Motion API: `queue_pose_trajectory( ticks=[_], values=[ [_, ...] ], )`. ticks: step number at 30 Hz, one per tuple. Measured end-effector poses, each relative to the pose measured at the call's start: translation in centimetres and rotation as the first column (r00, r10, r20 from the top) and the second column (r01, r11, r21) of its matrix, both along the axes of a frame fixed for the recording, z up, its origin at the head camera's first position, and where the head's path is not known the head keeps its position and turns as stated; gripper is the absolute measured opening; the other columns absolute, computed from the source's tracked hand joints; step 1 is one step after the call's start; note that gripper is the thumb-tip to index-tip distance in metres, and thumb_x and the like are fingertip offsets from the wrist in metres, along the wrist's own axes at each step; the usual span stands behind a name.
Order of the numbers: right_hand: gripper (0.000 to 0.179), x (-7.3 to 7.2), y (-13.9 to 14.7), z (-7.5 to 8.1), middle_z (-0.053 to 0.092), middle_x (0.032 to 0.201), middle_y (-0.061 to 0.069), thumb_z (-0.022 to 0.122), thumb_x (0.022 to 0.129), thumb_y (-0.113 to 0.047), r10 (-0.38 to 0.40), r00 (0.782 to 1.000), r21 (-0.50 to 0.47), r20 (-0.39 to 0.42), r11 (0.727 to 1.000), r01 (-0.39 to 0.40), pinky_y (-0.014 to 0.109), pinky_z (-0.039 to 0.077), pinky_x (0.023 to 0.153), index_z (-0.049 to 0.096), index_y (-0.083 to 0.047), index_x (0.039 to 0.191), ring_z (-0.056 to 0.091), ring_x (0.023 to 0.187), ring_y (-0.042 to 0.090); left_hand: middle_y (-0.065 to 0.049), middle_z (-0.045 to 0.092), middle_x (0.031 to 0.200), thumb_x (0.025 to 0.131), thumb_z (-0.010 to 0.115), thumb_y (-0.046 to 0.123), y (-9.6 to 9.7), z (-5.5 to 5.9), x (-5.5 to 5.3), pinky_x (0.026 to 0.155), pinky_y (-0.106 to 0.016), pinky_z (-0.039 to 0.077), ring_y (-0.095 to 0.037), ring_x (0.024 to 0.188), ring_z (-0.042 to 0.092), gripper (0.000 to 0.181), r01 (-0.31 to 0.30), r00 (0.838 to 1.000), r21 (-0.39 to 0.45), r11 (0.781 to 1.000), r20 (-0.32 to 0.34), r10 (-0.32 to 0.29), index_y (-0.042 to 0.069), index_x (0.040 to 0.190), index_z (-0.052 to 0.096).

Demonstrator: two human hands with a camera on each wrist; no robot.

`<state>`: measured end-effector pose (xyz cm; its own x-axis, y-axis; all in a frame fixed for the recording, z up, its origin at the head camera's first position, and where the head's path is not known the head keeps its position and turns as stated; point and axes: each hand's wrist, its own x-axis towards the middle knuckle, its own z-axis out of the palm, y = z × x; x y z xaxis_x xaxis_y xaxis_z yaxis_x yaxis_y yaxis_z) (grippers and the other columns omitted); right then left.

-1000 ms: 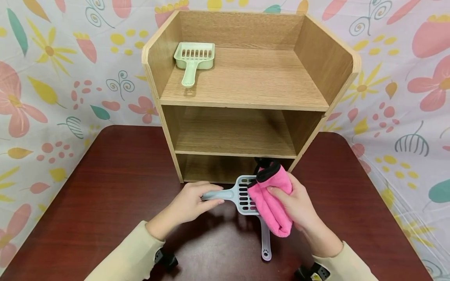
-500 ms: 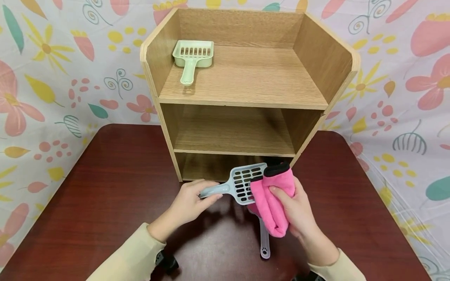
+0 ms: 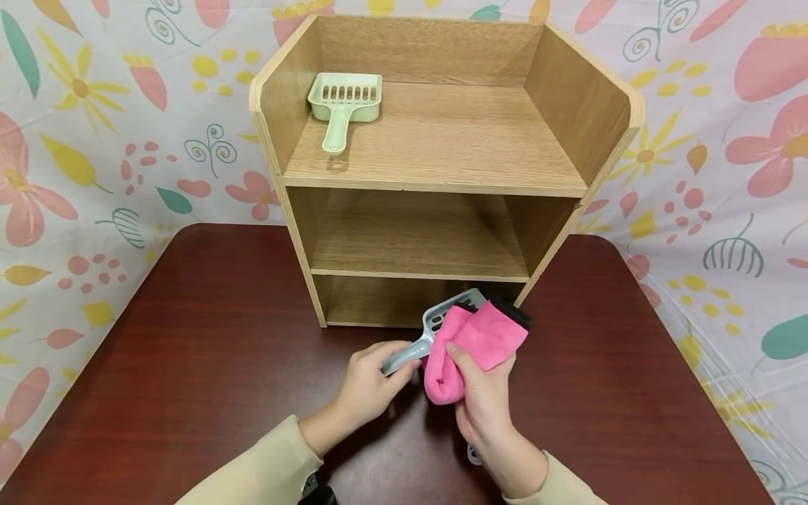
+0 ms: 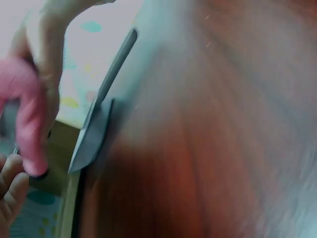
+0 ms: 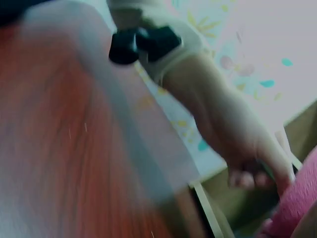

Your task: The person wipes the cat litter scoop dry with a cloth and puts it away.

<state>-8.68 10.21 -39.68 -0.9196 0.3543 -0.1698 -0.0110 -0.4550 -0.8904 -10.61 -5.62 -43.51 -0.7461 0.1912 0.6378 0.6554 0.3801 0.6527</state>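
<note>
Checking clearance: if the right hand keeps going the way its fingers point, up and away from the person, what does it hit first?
Likely the wooden shelf unit, at its lowest opening. The right hand already presses a pink cloth against the grey scoop, just in front of it. Depth is unclear.

Wooden shelf unit (image 3: 442,147) on dark table (image 3: 208,330), floral backdrop (image 3: 95,126) behind.

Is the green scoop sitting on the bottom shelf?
No, the green scoop lies on the top shelf of the wooden rack.
</note>
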Motion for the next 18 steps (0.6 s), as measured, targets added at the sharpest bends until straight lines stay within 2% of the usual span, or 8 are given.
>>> queue_pose_trajectory(
  ticks=[3, 7, 12, 18],
  values=[
    [0.066, -0.1, -0.4, -0.1, 0.047, 0.123, 0.006, 0.059, 0.083, 0.01, -0.014, 1.0, -0.043, -0.002, 0.999, 0.014, 0.024, 0.051, 0.089, 0.023, -0.024, 0.127, 0.053, 0.108, 0.014, -0.007, 0.07, 0.081, 0.076, 0.076, 0.01, 0.4, -0.2, 0.2, 0.066, -0.017, 0.053, -0.011, 0.071, 0.066, 0.022, 0.002, 0.999, -0.01, 1.0, -0.04, -0.002, 0.004, 0.096, 0.07],
    [0.06, -0.4, -0.2, -0.1, 0.049, 0.12, 0.005, 0.053, 0.084, 0.012, -0.055, 0.998, -0.068, 0.005, 0.996, 0.055, 0.022, 0.052, 0.085, 0.027, -0.024, 0.125, 0.053, 0.105, 0.014, -0.008, 0.072, 0.084, 0.075, 0.077, 0.009, 0.5, 0.1, 0.2, 0.067, -0.019, 0.054, -0.014, 0.074, 0.068, 0.022, 0.012, 0.994, -0.039, 0.999, -0.105, -0.016, 0.003, 0.096, 0.071],
    [0.055, -0.8, 0.5, -0.2, 0.051, 0.115, 0.005, 0.05, 0.083, 0.013, -0.073, 0.997, -0.049, -0.014, 0.996, 0.072, 0.023, 0.053, 0.08, 0.03, -0.021, 0.122, 0.055, 0.102, 0.015, -0.007, 0.072, 0.082, 0.077, 0.076, 0.012, 0.3, 0.3, -0.1, 0.066, -0.019, 0.054, -0.014, 0.073, 0.068, 0.022, 0.038, 0.986, -0.075, 0.996, -0.156, -0.049, 0.002, 0.096, 0.07],
    [0.052, -1.4, 1.6, -0.3, 0.048, 0.115, 0.002, 0.053, 0.084, 0.011, -0.096, 0.995, -0.018, 0.033, 0.995, 0.097, 0.022, 0.053, 0.078, 0.033, -0.023, 0.117, 0.051, 0.101, 0.014, -0.008, 0.073, 0.083, 0.08, 0.075, 0.015, -0.3, 0.2, -0.2, 0.064, -0.017, 0.054, -0.013, 0.07, 0.067, 0.022, 0.04, 0.982, -0.097, 0.994, -0.183, -0.057, 0.001, 0.096, 0.07]
  ],
)
